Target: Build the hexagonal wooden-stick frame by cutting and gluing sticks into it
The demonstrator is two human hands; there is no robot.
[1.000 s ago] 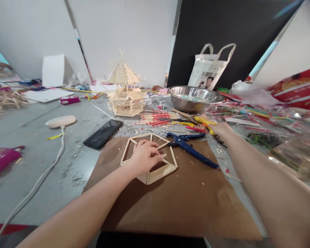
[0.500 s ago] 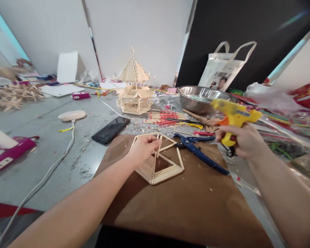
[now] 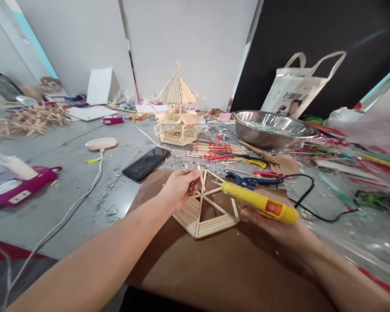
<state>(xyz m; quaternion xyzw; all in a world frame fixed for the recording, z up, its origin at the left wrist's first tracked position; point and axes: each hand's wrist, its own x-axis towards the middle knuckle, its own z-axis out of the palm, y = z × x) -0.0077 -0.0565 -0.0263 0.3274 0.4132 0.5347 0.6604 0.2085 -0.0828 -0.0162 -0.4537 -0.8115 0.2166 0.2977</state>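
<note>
A hexagonal frame of pale wooden sticks [image 3: 208, 216] lies on a brown paper sheet [image 3: 234, 260]. My left hand [image 3: 179, 186] is closed in a pinch on a thin wooden stick [image 3: 202, 180] standing over the frame's far side. My right hand [image 3: 273, 225] grips a yellow glue gun [image 3: 256, 203], lying nearly level, its nozzle pointing left toward the stick over the frame. A black cord [image 3: 307, 195] runs from the gun to the right.
Blue-handled pliers [image 3: 247, 180] lie just behind the frame. Further back are red-tipped sticks [image 3: 211, 151], a stick pagoda model [image 3: 178, 113], a steel bowl [image 3: 273, 129] and a white tote bag [image 3: 299, 93]. A black phone [image 3: 146, 163], a white cable [image 3: 71, 203] and a magenta object [image 3: 19, 187] lie left.
My right hand went from reaching into the clutter, to lifting the glue gun, to bringing it down beside the frame. My left hand raised a stick upright over the frame.
</note>
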